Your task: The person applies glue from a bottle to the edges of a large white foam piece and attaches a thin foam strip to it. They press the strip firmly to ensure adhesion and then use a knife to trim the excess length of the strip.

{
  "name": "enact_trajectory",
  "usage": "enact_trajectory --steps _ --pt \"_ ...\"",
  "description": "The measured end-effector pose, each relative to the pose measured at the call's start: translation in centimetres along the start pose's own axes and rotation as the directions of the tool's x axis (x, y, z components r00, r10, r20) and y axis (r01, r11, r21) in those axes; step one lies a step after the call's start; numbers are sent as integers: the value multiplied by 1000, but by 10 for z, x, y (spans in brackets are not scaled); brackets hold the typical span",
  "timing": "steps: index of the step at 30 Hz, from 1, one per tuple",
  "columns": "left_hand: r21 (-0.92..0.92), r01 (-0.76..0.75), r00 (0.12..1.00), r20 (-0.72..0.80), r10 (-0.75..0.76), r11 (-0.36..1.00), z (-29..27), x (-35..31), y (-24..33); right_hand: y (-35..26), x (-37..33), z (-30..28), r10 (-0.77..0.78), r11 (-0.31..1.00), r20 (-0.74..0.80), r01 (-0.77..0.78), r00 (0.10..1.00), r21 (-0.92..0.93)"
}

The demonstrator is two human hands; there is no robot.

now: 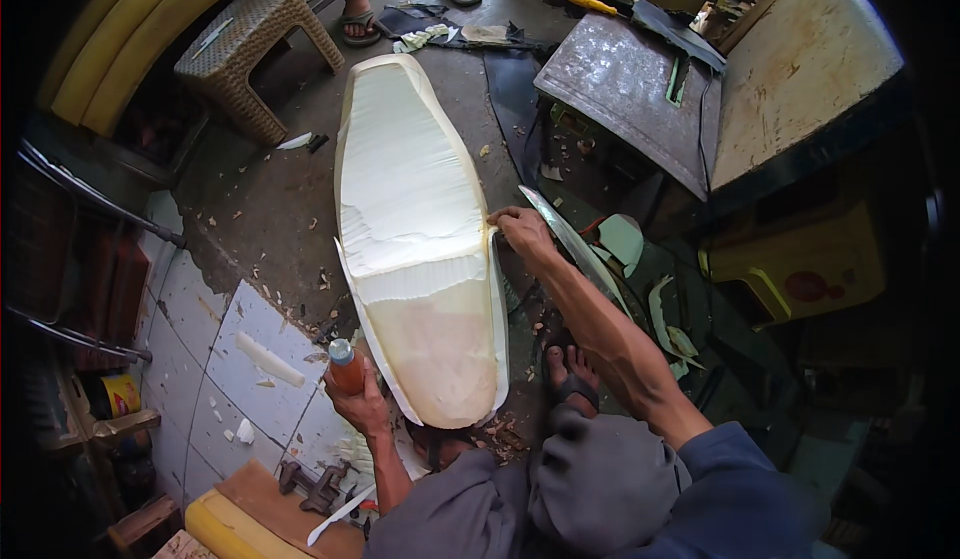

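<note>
A long cream foam seat pad (415, 189) stretches away from me, broad and smooth at the near end and narrowing toward the far end. A ridge crosses it near the middle, and thin foam strips run along its lower sides. My left hand (358, 397), beside the pad's near left side, is closed around a bottle (346, 364) with orange-brown contents and a pale top. At the pad's right edge my right hand (524, 231) is closed, its fingertips pinching the foam edge near the ridge.
A woven stool (255, 54) stands at far left. Toward the right are a worn metal-topped table (630, 99) and a yellow plastic stool (800, 259). Foam scraps (270, 359) litter the tiles; a clamp (318, 484) lies near my left leg. Another person's feet (360, 24) show at the back.
</note>
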State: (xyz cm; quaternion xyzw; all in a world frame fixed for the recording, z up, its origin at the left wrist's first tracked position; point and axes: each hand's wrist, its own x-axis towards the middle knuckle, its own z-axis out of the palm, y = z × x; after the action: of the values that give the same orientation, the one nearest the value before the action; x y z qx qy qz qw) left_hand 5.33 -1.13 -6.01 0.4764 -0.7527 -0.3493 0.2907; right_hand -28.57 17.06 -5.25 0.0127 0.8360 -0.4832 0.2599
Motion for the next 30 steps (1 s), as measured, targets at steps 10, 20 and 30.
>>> enact_trajectory --steps 10,20,30 --pt "11 -58 998 -18 58 998 0 0 2 13 7 -5 -296 875 59 296 953 -384" --pt "-71 37 999 34 -35 997 0 0 3 18 -8 -9 -495 812 19 470 869 -346" --pt "6 11 1000 17 -11 1000 -1 2 9 19 -21 -14 -491 852 -50 467 870 -235"
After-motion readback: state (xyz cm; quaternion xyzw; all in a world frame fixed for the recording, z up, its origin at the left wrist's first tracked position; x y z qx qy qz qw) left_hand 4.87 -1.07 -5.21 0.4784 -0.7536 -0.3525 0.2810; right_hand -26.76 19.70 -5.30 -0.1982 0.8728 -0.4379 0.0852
